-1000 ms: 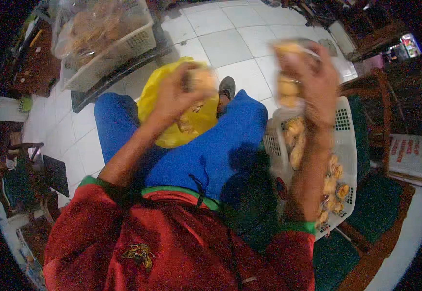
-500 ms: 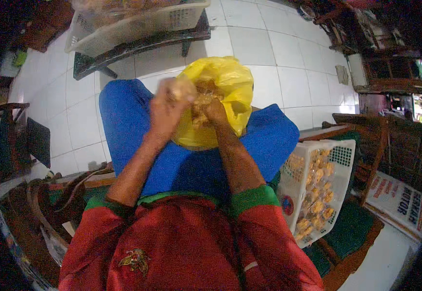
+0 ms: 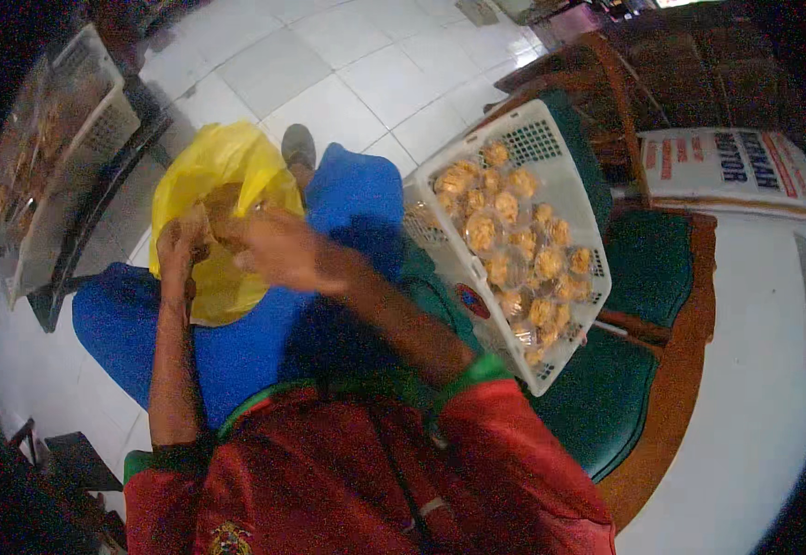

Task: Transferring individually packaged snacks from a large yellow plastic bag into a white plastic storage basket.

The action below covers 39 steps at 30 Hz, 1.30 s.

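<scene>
A yellow plastic bag [image 3: 223,153] stands open between my knees, with brown snack pieces partly showing inside. My left hand [image 3: 183,245] is at the bag's left side, its fingers closed around a small, clear-looking pack that is mostly hidden. Over the right part of the bag is my right hand [image 3: 283,252], fingers pointing left toward the left hand. Motion smears those fingers, so their grip is unclear. To my right, a white plastic basket [image 3: 574,171] holds several small clear packs of golden-brown snacks [image 3: 505,208].
The basket rests tilted on a green-cushioned wooden bench [image 3: 644,268]. Another white basket [image 3: 111,120] with bagged brown goods stands at the left on a dark low table [image 3: 98,213]. A white printed bundle [image 3: 727,171] lies beyond the bench. Pale tiles [image 3: 329,102] cover the floor.
My view has turned right, so the bag appears further left and the snack basket nearer the middle. My right hand has come up out of the bag's contents; my left hand has lowered beside the bag.
</scene>
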Motion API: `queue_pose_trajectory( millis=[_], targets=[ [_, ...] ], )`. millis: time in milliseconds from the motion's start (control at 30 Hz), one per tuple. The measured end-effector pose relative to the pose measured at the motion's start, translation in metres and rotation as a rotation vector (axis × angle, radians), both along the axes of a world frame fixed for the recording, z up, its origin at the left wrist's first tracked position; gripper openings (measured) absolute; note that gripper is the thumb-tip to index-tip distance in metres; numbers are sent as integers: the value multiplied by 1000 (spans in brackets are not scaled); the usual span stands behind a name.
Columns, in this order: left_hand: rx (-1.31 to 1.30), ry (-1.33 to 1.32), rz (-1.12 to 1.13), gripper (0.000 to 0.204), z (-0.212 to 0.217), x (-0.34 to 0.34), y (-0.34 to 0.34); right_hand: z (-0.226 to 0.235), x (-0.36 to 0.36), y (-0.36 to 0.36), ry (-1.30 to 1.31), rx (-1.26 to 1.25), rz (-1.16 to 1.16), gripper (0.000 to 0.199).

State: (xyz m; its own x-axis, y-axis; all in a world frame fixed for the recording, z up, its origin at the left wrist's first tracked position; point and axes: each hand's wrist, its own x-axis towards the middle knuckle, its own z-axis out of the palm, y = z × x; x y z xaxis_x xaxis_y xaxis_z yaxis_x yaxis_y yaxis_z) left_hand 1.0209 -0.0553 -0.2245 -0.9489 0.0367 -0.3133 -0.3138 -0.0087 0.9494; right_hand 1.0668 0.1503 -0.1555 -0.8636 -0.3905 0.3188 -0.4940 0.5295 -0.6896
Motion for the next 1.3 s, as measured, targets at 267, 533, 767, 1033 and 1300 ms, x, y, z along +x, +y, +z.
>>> queue_pose_trajectory(
  millis=[267, 533, 767, 1033, 1300],
  targets=[
    [59, -185, -121, 50, -2, 14, 21, 78, 58, 273, -195, 554, -926, 30],
    [132, -68, -129, 48, 11, 21, 13, -8, 21, 259, -329, 785, -828, 34],
    [402, -282, -11, 47, 52, 37, 75, -93, 36, 292, -93, 828, -932, 28],
    [611, -234, -176, 29, 72, 48, 60, 121, 69, 193, 189, 468, -1142, 41],
    [454, -24, -575, 53, 87, 52, 89, 84, 48, 43, -321, -104, -531, 45]
  ],
)
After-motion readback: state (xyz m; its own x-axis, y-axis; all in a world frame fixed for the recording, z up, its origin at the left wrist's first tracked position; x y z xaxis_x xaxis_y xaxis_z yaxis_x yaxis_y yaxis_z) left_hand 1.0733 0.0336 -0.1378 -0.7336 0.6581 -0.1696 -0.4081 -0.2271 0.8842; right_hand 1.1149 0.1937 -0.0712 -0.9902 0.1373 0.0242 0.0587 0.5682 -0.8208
